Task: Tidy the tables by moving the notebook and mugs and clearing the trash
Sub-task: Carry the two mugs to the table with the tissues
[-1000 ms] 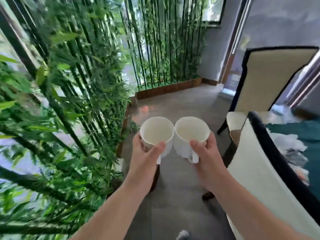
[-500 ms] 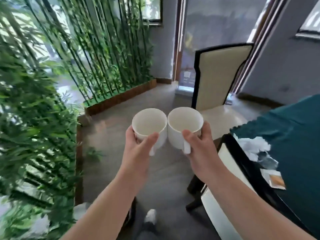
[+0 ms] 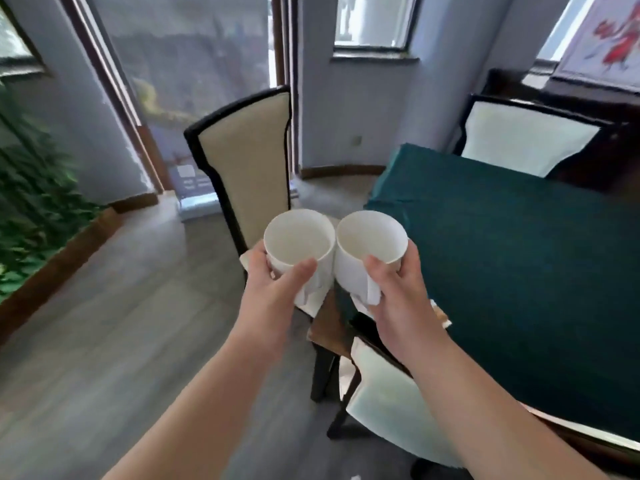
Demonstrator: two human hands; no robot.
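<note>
Both bare forearms extend forward side by side, the left hand (image 3: 277,289) and right hand (image 3: 398,292) each raised with fingers curled in a grip, thumbs uppermost and pointing forward, wrists straight.

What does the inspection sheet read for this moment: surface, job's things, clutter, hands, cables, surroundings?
Surface: table with dark green cloth, bare where visible.
Job's things: two white ceramic mugs, left mug and right mug, side by side, upright, empty.
Clutter: nothing seen.
Hands: left hand grips the left mug; right hand grips the right mug.
Cables: nothing seen.
Surroundings: cream-backed dark-framed chairs, grey floor, green plants.
</note>
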